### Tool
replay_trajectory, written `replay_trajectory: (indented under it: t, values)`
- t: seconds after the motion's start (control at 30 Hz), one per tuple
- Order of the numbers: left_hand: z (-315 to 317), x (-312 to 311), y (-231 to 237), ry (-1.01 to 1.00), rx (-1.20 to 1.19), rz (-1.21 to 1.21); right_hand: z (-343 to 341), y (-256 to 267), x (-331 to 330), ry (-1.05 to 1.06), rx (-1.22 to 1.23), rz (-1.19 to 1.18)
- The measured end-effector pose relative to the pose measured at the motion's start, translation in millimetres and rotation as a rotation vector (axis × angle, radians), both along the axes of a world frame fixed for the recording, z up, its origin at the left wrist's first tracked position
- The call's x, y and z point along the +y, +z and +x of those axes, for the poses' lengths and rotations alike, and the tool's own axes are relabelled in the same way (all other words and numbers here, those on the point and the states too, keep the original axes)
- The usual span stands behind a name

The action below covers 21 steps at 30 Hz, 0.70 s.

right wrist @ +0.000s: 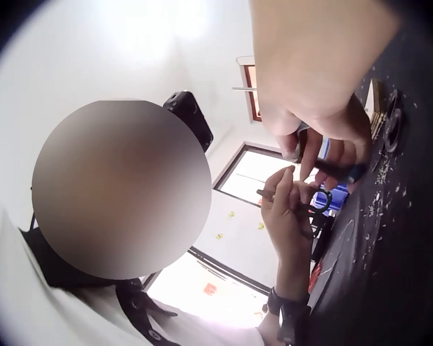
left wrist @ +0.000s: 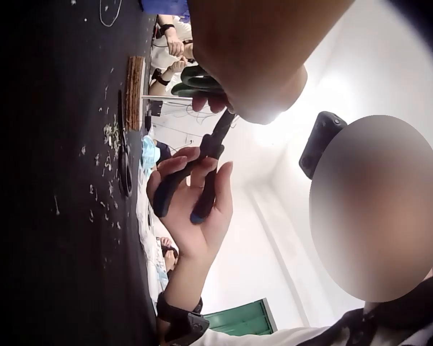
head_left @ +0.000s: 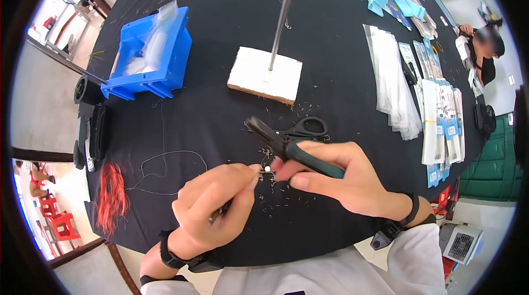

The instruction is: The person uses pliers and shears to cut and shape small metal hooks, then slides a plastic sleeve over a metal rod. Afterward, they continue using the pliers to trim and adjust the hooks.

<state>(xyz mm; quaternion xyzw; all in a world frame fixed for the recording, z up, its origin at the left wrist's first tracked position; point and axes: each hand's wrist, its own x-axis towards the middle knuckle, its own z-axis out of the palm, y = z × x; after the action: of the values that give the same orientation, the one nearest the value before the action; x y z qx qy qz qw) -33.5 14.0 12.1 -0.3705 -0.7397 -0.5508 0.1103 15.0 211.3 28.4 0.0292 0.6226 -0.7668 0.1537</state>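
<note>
In the head view, my left hand (head_left: 212, 201) pinches something tiny between thumb and index finger, beside a small white bead (head_left: 267, 169). A slim dark tool with finger loops (right wrist: 322, 202), like small scissors, is tucked in that same hand. My right hand (head_left: 352, 176) grips pliers (head_left: 314, 160) with dark green handles, their jaws pointing up and left. Its fingertips are close to the bead and to the left fingertips. Black-handled scissors (head_left: 309, 127) lie on the table just beyond the hands, partly behind the pliers.
A white block (head_left: 264, 71) holds an upright metal rod (head_left: 284, 16). At left stand a blue bin (head_left: 179, 52) with plastic sleeves and a red thread bundle (head_left: 112, 198). Packets (head_left: 443, 124) and clear sleeves (head_left: 391, 82) lie right. Small clippings litter the black cloth (head_left: 220, 118).
</note>
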Motion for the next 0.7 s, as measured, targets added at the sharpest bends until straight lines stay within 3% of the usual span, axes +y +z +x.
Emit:
replay_trajectory:
  t: [0.2, 0.4, 0.5, 0.6, 0.7]
  values:
    - [0.2, 4.3, 1.5, -0.077, 0.052, -0.014, -2.9, -3.8, -8.0, -0.049, 0.206, 0.071]
    - [8.9, -0.7, 7.5, -0.089, -0.496, -0.042, -4.4, -1.4, -5.0, -0.125, 0.467, 0.406]
    - [9.8, 3.4, 7.6, -0.129, -0.833, 0.157, -11.4, -7.9, -1.1, -0.138, 0.695, 0.533]
    - [6.2, 5.1, 13.3, -0.185, -1.008, 0.223, -15.9, -11.1, 2.8, -0.115, 0.814, 0.574]
    - [4.1, 4.6, 10.4, -0.230, -1.038, 0.258, -17.1, -14.0, 4.4, -0.088, 0.869, 0.599]
